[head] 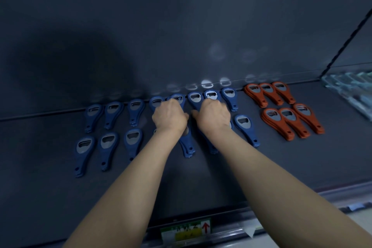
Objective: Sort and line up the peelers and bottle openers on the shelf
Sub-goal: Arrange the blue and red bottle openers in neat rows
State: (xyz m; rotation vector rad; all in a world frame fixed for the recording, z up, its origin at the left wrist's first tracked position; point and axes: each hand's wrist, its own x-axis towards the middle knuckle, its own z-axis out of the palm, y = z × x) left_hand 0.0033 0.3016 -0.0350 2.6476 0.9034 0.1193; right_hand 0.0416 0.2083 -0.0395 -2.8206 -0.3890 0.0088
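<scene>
Left hand (170, 117) and right hand (214, 116) cover blue openers (194, 97) — fingers' hold I cannot tell — a nudge may skew them.

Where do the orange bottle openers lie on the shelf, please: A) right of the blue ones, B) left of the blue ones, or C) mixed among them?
A: the orange bottle openers form two rows right of the blue bottle openers, with none mixed in.
</scene>
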